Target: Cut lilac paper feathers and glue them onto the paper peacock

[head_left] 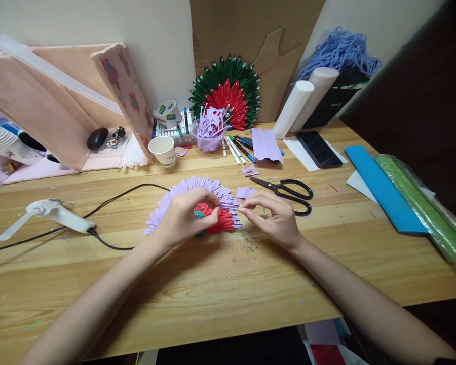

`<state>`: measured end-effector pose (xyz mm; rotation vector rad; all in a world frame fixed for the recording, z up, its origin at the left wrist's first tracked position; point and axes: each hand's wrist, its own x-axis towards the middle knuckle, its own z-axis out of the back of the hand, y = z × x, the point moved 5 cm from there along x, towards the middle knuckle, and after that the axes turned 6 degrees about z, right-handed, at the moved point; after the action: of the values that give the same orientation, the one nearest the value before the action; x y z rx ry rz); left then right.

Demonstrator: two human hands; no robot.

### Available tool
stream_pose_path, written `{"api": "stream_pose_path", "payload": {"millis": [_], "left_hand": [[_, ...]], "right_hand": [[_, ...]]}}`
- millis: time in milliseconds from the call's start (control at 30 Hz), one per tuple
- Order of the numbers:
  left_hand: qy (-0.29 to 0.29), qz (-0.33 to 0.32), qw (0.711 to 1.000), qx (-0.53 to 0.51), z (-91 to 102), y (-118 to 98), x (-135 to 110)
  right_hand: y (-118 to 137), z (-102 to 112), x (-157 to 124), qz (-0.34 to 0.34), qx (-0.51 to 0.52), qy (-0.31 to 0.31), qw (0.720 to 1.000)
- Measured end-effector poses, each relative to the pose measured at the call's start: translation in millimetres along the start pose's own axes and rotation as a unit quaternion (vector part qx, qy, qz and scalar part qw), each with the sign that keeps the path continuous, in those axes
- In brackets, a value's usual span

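A round paper ornament point(167, 208) of lilac petals with a red and green centre lies on the wooden table point(220, 284). My left hand point(184, 218) rests on it with curled fingers pressing the red centre point(224, 220). My right hand point(275, 215) is at the ornament's right edge, thumb and fingers pinched on a small lilac petal there. A loose lilac paper piece point(245, 192) lies just behind my right hand.
Black scissors point(289, 191) lie right of my hands. A white glue gun point(57, 214) with a black cord sits at left. Behind are a paper cup point(163, 150), markers point(237, 147), a phone point(319, 149), a finished green and red ornament point(228, 91), blue and green rolls point(403, 195).
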<state>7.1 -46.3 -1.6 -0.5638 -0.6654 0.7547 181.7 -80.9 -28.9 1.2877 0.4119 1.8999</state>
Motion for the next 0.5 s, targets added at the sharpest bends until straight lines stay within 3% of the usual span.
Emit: {"api": "stream_pose_path", "payload": {"millis": [500], "left_hand": [[-0.031,-0.018,0.999,0.016,2.3,-1.8,0.0]], "right_hand": [[1.2,-0.4,-0.3,0.0,0.002,-0.002,1.0]]}}
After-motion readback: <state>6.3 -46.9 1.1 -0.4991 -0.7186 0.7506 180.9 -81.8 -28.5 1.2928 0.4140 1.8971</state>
